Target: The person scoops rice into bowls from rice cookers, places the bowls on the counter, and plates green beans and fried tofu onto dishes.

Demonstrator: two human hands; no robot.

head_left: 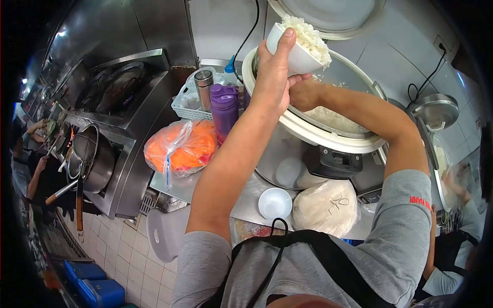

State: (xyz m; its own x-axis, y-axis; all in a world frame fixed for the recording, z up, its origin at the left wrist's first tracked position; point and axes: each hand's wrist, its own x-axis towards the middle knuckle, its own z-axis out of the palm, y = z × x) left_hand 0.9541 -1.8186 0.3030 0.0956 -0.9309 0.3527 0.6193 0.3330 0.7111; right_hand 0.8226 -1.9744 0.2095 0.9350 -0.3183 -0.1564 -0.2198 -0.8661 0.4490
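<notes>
My left hand [273, 74] grips a white bowl [302, 60] heaped with cooked rice [309, 39], tilted above the open rice cooker [316, 136]. Just below the bowl, my right hand [305, 95] is closed at the cooker's mouth. Whatever its fingers hold is hidden. White rice [336, 119] shows inside the cooker beneath my right forearm. An empty white bowl [275, 204] stands on the metal counter in front of the cooker, beside a round plastic-wrapped pale bundle [326, 208].
Left of the cooker are a purple bottle [224, 110], a steel tumbler [204, 90], a basket [187, 102] and a bag of orange shreds [179, 149]. A stove [120, 110] with pans stands farther left. Behind the cooker leans a round lid [334, 15]. Other people work at both sides.
</notes>
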